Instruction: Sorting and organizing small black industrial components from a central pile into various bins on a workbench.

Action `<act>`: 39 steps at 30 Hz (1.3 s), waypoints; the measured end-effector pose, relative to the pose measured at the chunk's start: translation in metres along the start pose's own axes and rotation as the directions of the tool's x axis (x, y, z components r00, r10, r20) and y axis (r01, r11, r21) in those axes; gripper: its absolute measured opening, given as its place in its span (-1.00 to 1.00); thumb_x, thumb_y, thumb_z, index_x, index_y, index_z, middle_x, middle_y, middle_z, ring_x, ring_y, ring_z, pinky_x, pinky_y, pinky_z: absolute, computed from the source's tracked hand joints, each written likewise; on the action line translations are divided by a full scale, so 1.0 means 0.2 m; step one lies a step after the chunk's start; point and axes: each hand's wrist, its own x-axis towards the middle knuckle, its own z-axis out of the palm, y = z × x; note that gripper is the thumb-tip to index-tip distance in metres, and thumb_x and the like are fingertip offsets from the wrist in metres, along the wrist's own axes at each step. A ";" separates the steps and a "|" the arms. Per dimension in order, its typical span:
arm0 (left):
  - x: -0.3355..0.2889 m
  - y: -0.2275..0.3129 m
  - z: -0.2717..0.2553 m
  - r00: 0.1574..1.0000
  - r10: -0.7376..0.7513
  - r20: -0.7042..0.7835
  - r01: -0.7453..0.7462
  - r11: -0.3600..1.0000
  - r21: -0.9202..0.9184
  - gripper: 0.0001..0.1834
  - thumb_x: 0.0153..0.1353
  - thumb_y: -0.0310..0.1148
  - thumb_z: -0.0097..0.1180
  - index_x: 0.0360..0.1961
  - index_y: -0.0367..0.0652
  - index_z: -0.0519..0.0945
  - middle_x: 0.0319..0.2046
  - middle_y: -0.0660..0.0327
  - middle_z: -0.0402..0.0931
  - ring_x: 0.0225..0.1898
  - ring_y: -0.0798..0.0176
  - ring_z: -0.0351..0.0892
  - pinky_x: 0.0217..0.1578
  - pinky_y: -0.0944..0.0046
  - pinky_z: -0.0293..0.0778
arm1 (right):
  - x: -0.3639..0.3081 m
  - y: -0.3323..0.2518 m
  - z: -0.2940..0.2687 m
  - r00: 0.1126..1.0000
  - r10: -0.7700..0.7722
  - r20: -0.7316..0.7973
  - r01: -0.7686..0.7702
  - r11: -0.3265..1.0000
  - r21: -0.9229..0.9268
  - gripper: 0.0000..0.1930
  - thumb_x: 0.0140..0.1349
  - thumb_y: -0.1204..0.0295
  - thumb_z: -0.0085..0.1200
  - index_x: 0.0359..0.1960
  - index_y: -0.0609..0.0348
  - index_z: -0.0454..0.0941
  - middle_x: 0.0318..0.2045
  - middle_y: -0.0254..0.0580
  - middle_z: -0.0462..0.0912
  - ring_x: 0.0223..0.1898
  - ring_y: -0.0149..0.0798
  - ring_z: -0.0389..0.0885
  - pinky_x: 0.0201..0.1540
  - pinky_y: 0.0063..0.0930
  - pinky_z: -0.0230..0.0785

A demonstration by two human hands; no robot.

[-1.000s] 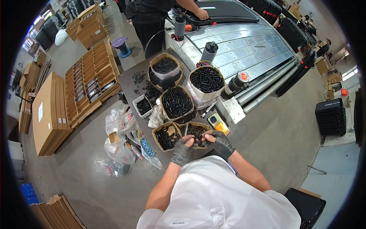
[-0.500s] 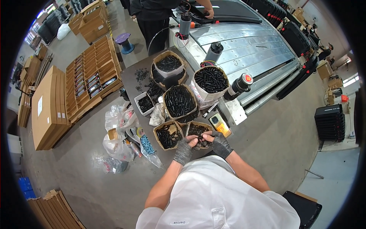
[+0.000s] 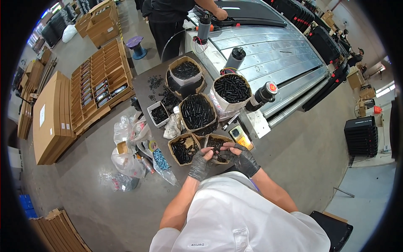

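My left hand [image 3: 200, 164], in a dark grey glove with bare fingertips, is at the near edge of a small open cardboard box [image 3: 229, 138] of small dark parts. Its thumb and fingers are pinched together. My right hand [image 3: 244, 161], gloved the same way, reaches over that box from the other side, fingers bent toward the left hand. A dark bit seems to lie between the fingertips, too small to name. Beside them, a second cardboard box [image 3: 171, 145] holds black rod-like parts. Behind it stands a larger box [image 3: 181, 110] full of black cylindrical pieces.
More containers of black parts stand farther back, including a white-sided one [image 3: 221, 103] and a small white box [image 3: 152, 114]. A yellow-screened device [image 3: 242, 137] lies right. Plastic bags [image 3: 130, 161] lie left. A co-worker [image 3: 168, 25] stands by a metal roller table [image 3: 268, 54].
My right hand has turned a little and its fingers reach farther left over the box. The left hand has shifted slightly left. The co-worker's arm has moved left.
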 end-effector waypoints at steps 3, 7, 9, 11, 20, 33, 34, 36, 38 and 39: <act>0.01 -0.01 -0.03 0.999 0.031 -0.011 -0.032 0.997 -0.065 -0.79 0.16 -0.49 0.19 -0.15 -0.21 0.56 -0.28 0.15 0.59 -0.22 0.26 0.58 -0.19 0.33 0.54 | -0.03 -0.02 -0.02 0.994 0.058 0.098 -0.070 0.988 0.134 -0.67 0.27 0.41 0.01 0.04 0.27 0.42 -0.19 -0.12 0.59 -0.12 -0.28 0.55 -0.03 -0.45 0.42; 0.00 -0.01 -0.02 0.999 0.038 -0.026 -0.040 0.998 -0.054 -0.79 0.16 -0.50 0.18 -0.15 -0.19 0.58 -0.28 0.15 0.60 -0.21 0.26 0.59 -0.19 0.33 0.54 | 0.00 0.02 -0.10 0.996 0.035 0.085 -0.029 0.997 -0.072 -0.68 0.28 0.40 0.00 0.03 0.27 0.41 -0.20 -0.10 0.59 -0.12 -0.27 0.56 -0.02 -0.44 0.42; 0.00 -0.02 -0.02 0.999 0.034 -0.023 -0.034 0.999 -0.034 -0.79 0.15 -0.50 0.20 -0.15 -0.20 0.57 -0.28 0.13 0.60 -0.22 0.23 0.59 -0.18 0.29 0.55 | 0.02 0.05 -0.13 0.997 0.032 0.064 -0.024 0.993 -0.119 -0.69 0.28 0.39 0.00 0.01 0.26 0.42 -0.23 -0.10 0.60 -0.13 -0.27 0.57 -0.02 -0.45 0.42; 0.01 -0.04 -0.03 0.999 0.031 -0.020 -0.031 0.999 -0.016 -0.78 0.14 -0.50 0.21 -0.16 -0.22 0.56 -0.28 0.12 0.59 -0.22 0.20 0.59 -0.16 0.26 0.55 | 0.05 0.07 -0.15 0.999 0.027 0.043 -0.020 0.985 -0.169 -0.70 0.29 0.39 0.01 0.00 0.25 0.43 -0.26 -0.10 0.61 -0.15 -0.27 0.57 -0.03 -0.45 0.42; 0.04 -0.06 -0.10 0.993 0.102 -0.052 -0.098 0.992 0.073 -0.81 0.17 -0.47 0.18 -0.16 -0.20 0.59 -0.30 0.14 0.63 -0.33 0.29 0.60 -0.28 0.34 0.55 | 0.23 0.17 -0.21 0.975 -0.216 0.053 0.183 0.644 -0.743 -0.78 0.17 0.38 0.15 -0.26 0.28 0.62 -0.36 -0.32 0.62 -0.28 -0.40 0.55 -0.16 -0.52 0.38; 0.05 -0.06 -0.05 0.958 0.258 -0.128 -0.209 0.928 0.308 -0.74 0.16 -0.42 0.22 -0.13 -0.27 0.56 -0.28 0.18 0.59 -0.27 0.30 0.55 -0.19 0.35 0.49 | 0.06 0.11 0.09 0.981 -0.190 -0.047 0.147 0.876 -0.458 -0.84 0.19 0.43 0.13 -0.22 0.19 0.53 -0.36 -0.36 0.57 -0.27 -0.45 0.52 -0.18 -0.56 0.40; 0.05 -0.06 -0.03 0.960 0.238 -0.149 -0.192 0.943 0.272 -0.73 0.16 -0.41 0.22 -0.13 -0.26 0.56 -0.28 0.18 0.59 -0.27 0.30 0.55 -0.19 0.35 0.49 | 0.06 0.12 0.09 0.952 -0.304 -0.040 0.233 0.802 -0.549 -0.84 0.18 0.43 0.13 -0.24 0.20 0.55 -0.35 -0.34 0.59 -0.27 -0.43 0.53 -0.17 -0.54 0.39; 0.05 -0.05 0.00 0.959 0.229 -0.166 -0.190 0.956 0.224 -0.73 0.15 -0.41 0.22 -0.13 -0.26 0.56 -0.28 0.18 0.59 -0.27 0.30 0.55 -0.19 0.35 0.49 | 0.07 0.14 0.09 0.911 -0.412 -0.014 0.310 0.707 -0.636 -0.84 0.17 0.42 0.14 -0.25 0.20 0.57 -0.35 -0.33 0.61 -0.26 -0.42 0.54 -0.16 -0.53 0.38; 0.04 -0.03 0.02 0.958 0.220 -0.186 -0.188 0.967 0.174 -0.73 0.15 -0.41 0.23 -0.13 -0.26 0.56 -0.28 0.19 0.59 -0.28 0.30 0.55 -0.19 0.35 0.49 | 0.07 0.14 0.11 0.891 -0.452 -0.049 0.309 0.682 -0.663 -0.86 0.17 0.45 0.13 -0.27 0.24 0.59 -0.33 -0.33 0.61 -0.24 -0.40 0.54 -0.12 -0.50 0.37; 0.04 -0.03 0.03 0.957 0.215 -0.196 -0.181 0.967 0.177 -0.74 0.15 -0.42 0.23 -0.14 -0.26 0.57 -0.29 0.21 0.59 -0.28 0.34 0.54 -0.19 0.37 0.47 | 0.07 0.15 0.13 0.884 -0.465 -0.047 0.319 0.675 -0.665 -0.86 0.16 0.47 0.13 -0.27 0.24 0.60 -0.33 -0.25 0.62 -0.24 -0.34 0.55 -0.11 -0.47 0.37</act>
